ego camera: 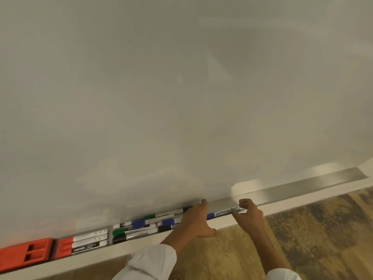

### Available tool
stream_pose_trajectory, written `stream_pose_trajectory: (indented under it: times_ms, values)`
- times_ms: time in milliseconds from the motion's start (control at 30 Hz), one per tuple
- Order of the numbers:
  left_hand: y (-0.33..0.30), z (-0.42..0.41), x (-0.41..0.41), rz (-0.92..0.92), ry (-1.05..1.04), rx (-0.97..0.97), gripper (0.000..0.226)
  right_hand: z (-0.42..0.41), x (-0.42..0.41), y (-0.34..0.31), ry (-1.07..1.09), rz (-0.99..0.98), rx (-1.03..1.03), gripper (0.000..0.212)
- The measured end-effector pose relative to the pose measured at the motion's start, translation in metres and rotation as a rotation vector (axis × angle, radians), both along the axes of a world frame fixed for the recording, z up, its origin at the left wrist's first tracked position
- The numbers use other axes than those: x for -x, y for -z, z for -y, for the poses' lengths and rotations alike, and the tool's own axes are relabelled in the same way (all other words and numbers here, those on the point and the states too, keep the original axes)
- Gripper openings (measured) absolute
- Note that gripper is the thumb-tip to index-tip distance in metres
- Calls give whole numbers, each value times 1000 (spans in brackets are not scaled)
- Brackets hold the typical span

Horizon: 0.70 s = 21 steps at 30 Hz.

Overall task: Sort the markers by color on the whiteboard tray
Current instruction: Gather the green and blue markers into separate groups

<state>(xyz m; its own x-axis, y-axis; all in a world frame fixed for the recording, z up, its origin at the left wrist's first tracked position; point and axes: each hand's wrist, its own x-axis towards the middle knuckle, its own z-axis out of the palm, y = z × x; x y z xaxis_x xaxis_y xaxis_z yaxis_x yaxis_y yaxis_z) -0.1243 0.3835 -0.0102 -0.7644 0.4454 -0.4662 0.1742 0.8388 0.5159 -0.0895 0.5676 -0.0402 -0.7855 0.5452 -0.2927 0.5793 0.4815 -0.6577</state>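
Both hands at the whiteboard tray (302,190).
Right hand (249,216) pinches a blue marker (222,213); left hand (194,220) spread wide, resting over markers.

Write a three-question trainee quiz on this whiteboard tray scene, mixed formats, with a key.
1. True or false: the red-capped markers lie together at the left of the tray, beside the red eraser.
2. Which marker does the right hand pinch at its end? A) green B) blue marker C) red
3. Fill in: the left hand reaches over the mixed blue, green and ____ markers.

Key: 1 true; 2 B; 3 black.
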Motion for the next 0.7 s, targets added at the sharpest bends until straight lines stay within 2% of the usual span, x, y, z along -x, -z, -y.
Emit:
stream_pose_trajectory:
  times_ms: [100, 233, 433, 700]
  values:
    - [1, 12, -8, -71, -81, -84, 71, 4, 0, -6, 14, -36, -9, 44]
    - [9, 46, -23, -132, -361, -154, 58, 32, -3, -11, -76, -109, 50, 35]
    - [16, 79, -38, -78, -578, -27, 67, 89, -4, 2, -258, -56, 171, 42]
    - [21, 79, -40, 41, -719, -84, 72, 103, -4, 9, -190, -73, 218, 41]
